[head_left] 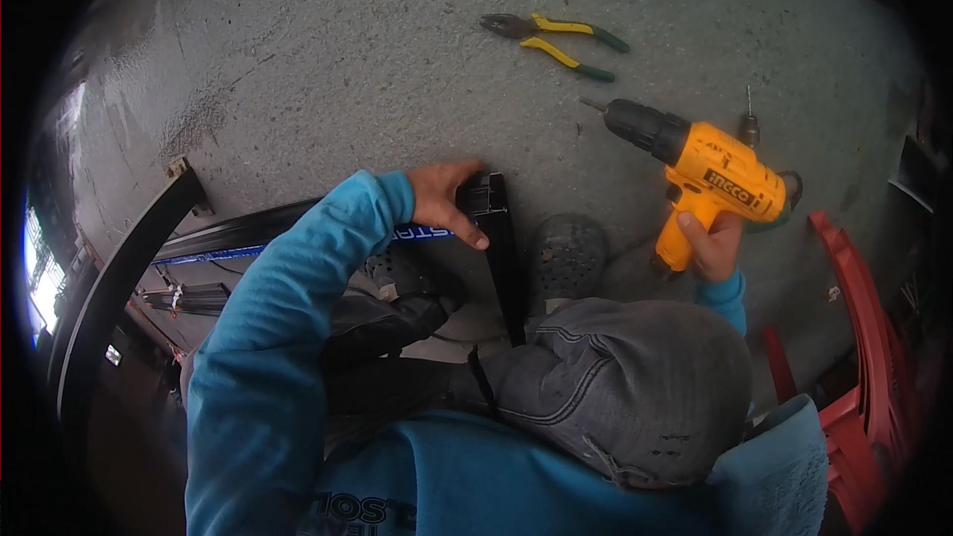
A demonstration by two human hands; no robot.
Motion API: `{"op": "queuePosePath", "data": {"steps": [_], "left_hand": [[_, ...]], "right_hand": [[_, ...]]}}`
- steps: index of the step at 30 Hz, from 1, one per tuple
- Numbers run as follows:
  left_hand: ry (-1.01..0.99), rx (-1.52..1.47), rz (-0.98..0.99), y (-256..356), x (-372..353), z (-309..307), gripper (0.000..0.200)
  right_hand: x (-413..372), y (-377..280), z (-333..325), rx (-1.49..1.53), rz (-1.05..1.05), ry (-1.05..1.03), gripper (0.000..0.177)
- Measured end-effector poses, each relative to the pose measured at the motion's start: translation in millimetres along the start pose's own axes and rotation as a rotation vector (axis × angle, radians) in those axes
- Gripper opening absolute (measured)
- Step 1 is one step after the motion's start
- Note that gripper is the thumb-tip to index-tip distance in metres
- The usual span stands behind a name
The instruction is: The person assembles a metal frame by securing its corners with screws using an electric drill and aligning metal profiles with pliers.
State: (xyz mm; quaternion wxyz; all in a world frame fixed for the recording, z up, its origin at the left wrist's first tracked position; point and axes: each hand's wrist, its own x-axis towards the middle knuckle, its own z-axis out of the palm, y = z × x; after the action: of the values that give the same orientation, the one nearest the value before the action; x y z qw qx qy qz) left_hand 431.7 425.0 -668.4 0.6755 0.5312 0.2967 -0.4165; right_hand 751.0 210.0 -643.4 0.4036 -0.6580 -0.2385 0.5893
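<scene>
My right hand [713, 243] is wrapped round the handle of a yellow and black cordless drill [730, 171], raised over the floor with its bit pointing left. My left hand [444, 201] straddles the end of a long black bar with a blue printed strip [260, 233], fingers on the far side and thumb on the near side. At this end a second black bar [504, 273] meets it, forming a corner, and runs down towards my legs. Part of the long bar is hidden under my left sleeve.
Pliers with yellow and green handles [566, 37] lie on the concrete floor [338, 60]. A small chuck-like piece with a thin bit [749, 127] lies beyond the drill. A curved black piece [119, 278] stands at left, a red plastic chair [864, 337] at right. My shoe [568, 253] is beside the corner.
</scene>
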Motion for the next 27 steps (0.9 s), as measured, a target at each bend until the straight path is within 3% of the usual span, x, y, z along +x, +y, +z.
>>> {"op": "queuePosePath", "data": {"steps": [2, 4, 8, 10, 11, 19, 22, 27], "left_hand": [[-0.009, 0.024, -0.024, 0.8, -2.4, 2.6, 0.094], [-0.002, 0.035, -0.035, 3.5, -2.4, 1.4, 0.097], [-0.036, -0.021, -0.007, -4.0, 0.2, 3.1, 0.103], [0.087, 0.028, 0.046, -4.8, -0.5, 6.1, 0.084], [0.076, 0.03, 0.047, -3.8, -1.1, 6.5, 0.084], [0.076, -0.006, -0.002, 8.0, -3.0, 8.2, 0.089], [0.071, 0.003, -0.037, 15.7, -6.7, 6.9, 0.089], [0.079, -0.036, -0.012, 10.7, -3.9, 8.9, 0.091]], "right_hand": [[-12.0, -23.7, 9.2, 0.334, -0.194, 0.038, 0.049], [-15.2, -19.1, 3.0, 0.303, -0.14, -0.033, 0.05], [-8.8, 1.2, 16.4, 0.361, 0.057, -0.041, 0.046], [-14.3, 10.5, 13.2, 0.296, 0.313, -0.212, 0.049], [-19.7, 12.5, 13.5, 0.3, 0.381, -0.245, 0.049], [-44.4, 28.3, 34.7, 0.699, 0.647, -0.174, 0.045], [-42.1, 37.1, 36.2, 0.658, 0.581, -0.281, 0.045], [-40.2, 44.6, 41.7, 0.644, 0.523, -0.273, 0.043]]}}
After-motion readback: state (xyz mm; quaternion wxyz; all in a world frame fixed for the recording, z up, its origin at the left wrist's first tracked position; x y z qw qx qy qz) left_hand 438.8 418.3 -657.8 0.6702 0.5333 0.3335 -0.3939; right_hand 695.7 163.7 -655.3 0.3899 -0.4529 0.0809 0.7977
